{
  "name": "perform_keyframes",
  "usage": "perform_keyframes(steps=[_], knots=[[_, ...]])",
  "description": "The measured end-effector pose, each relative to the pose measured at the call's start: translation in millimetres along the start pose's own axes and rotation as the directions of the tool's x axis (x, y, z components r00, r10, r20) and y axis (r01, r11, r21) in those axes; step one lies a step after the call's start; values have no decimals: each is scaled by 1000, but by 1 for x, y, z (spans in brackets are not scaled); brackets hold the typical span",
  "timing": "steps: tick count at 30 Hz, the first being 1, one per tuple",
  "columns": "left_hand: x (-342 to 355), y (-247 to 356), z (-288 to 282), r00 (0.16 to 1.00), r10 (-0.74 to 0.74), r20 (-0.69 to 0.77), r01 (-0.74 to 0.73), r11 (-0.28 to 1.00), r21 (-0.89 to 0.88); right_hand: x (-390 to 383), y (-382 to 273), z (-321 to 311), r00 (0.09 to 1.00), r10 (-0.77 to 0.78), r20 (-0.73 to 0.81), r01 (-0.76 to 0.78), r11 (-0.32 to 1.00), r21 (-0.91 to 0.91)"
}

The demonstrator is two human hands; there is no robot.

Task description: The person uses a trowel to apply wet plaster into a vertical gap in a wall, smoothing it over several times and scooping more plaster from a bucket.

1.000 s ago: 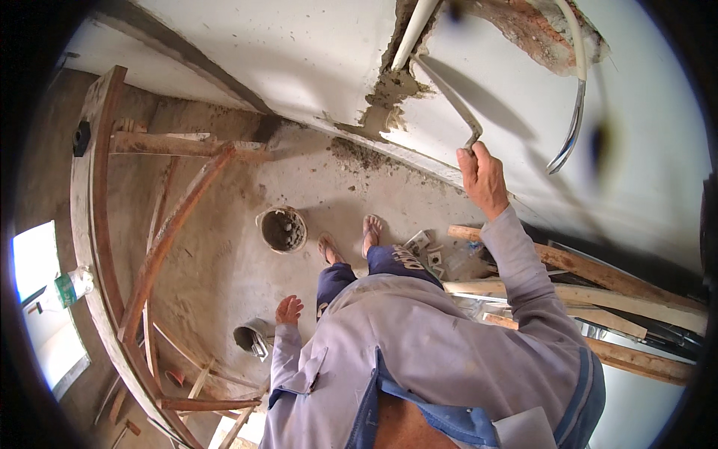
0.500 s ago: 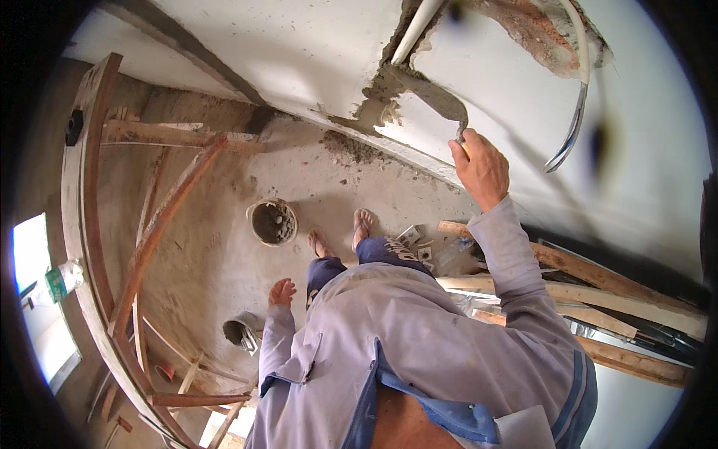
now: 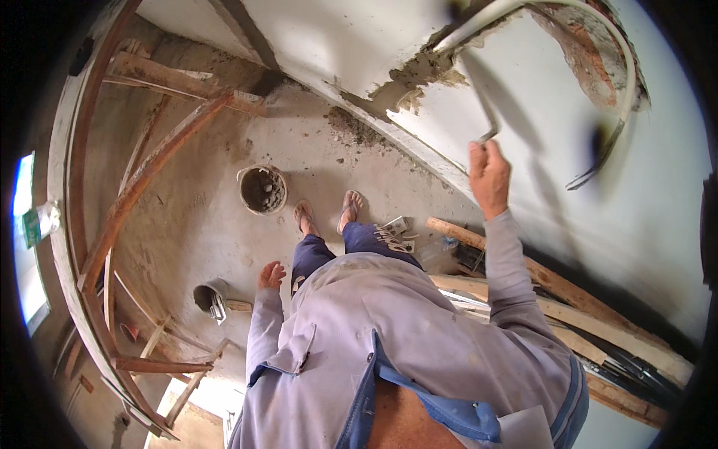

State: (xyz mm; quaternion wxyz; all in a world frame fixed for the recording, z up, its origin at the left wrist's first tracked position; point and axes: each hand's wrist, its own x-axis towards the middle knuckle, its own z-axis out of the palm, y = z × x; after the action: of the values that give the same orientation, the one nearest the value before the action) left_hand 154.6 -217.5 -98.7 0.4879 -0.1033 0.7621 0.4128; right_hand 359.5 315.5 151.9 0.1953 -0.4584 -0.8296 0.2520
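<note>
My right hand (image 3: 490, 178) is closed around the handle of a trowel (image 3: 482, 97), raised in front of the white wall. The blade shows almost edge-on, its tip pointing up toward the wet grey mortar (image 3: 410, 81) around a chase in the wall. From that chase a white conduit (image 3: 486, 19) arcs to the right, and loose wire ends (image 3: 597, 170) hang at its far end. My left hand (image 3: 271, 275) hangs at my side with fingers loosely curled and apart, holding nothing.
A bucket (image 3: 245, 191) with mortar stands ahead of my feet. Nearer on the left is a smaller bucket (image 3: 200, 298) with tools in it. Wooden framing (image 3: 157, 198) rises at the left. Long timbers (image 3: 572, 295) lie along the wall at right. Broken brick (image 3: 587, 63) shows in a wall hole.
The trowel has come away from the mortar patch and turned from flat to edge-on, and my right hand is slightly lower. The view has shifted. My left hand still hangs at my side.
</note>
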Motion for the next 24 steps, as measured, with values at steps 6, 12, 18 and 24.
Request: perform_keyframes(steps=[6,12,18,24], knots=[[-30,-32,-36,998,-61,-3,61,997,44,19,76,157,956,30,293,36,976,-217],[-57,-12,-43,991,12,-136,-17,999,-33,31,77,162,982,119,145,-108,991,-78],[-53,-6,-35,992,-14,-123,14,1000,-1,29,66,120,990,117,73,-125,984,127],[-40,12,-8,998,47,-30,-46,999,18,42,64,62,979,111,170,-152,954,257]])
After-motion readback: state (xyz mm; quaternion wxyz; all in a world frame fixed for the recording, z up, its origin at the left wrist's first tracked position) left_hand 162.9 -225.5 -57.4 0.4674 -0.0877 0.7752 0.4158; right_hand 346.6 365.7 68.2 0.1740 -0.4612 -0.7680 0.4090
